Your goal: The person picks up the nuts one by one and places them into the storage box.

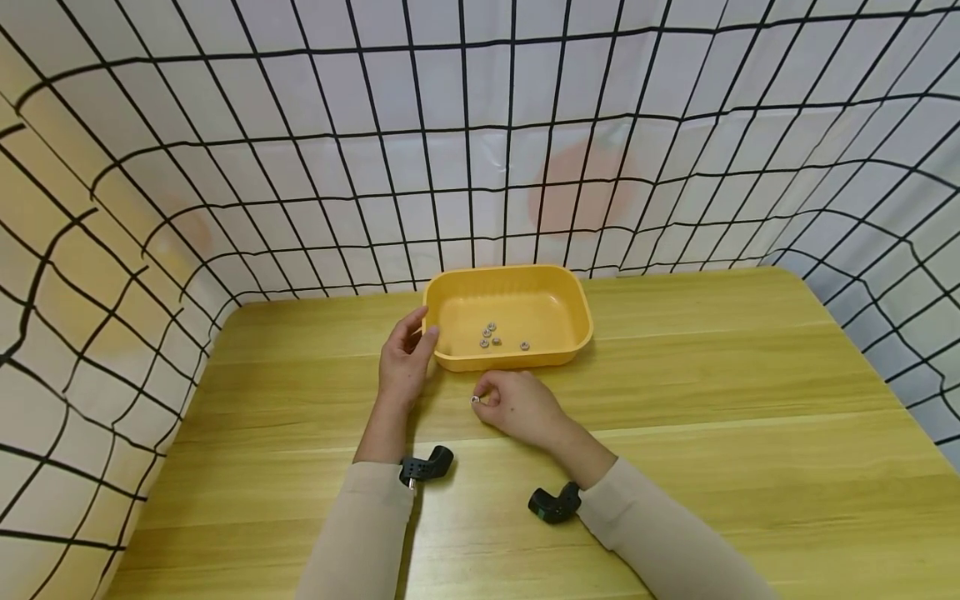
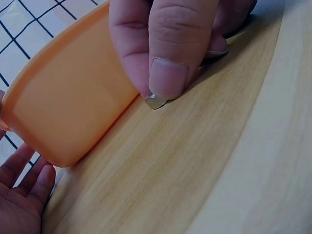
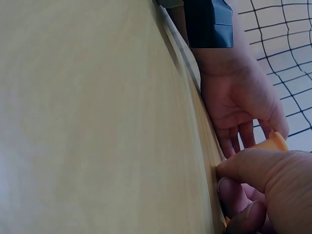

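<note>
A yellow plastic tray [image 1: 510,362] stands toward the back of the table, with several small metal nuts [image 1: 487,332] lying loose on its floor. My left hand [image 1: 403,367] is at the tray's left end, its thumb over the rim and its fingers along the outside wall. Just in front of the tray's near wall, my right hand [image 1: 521,408] pinches one small metal nut [image 2: 156,101] between thumb and forefinger. In the left wrist view, only an angular edge of that nut shows below the fingertips, close above the tabletop.
The wood-grain table [image 1: 720,400] extends on both sides of the tray. A black wire grid [image 1: 465,129] rises behind it and along both sides, backed by pale sheeting. Both wrists wear black camera mounts [image 1: 555,503].
</note>
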### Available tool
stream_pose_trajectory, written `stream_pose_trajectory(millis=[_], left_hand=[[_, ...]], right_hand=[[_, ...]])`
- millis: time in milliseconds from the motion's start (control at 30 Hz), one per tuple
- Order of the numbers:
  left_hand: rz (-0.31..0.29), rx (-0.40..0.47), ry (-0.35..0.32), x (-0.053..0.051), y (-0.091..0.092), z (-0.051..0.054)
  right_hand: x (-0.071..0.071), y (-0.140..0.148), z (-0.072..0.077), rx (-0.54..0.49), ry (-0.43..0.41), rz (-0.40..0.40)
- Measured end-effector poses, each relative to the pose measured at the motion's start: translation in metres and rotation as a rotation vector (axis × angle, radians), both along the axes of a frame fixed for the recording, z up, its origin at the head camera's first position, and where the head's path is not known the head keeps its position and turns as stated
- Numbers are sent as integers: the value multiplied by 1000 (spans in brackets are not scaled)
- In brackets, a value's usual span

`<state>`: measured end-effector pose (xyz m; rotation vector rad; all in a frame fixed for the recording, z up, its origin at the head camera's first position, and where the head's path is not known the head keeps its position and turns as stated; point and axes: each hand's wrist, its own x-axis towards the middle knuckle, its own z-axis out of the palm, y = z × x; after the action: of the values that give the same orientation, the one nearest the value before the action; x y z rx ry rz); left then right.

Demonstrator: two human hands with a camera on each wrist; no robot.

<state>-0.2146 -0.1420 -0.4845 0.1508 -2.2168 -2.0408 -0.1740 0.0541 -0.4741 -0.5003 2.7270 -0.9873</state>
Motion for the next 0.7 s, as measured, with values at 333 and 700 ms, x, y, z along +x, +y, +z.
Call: stream_pose_trajectory(millis=[333, 700], left_hand=[[-6, 11, 7, -3, -2, -6], [-4, 10, 11, -4, -2, -7]], right_hand=[[2, 0, 3, 28, -5, 28], [12, 9, 2, -32, 14, 111]])
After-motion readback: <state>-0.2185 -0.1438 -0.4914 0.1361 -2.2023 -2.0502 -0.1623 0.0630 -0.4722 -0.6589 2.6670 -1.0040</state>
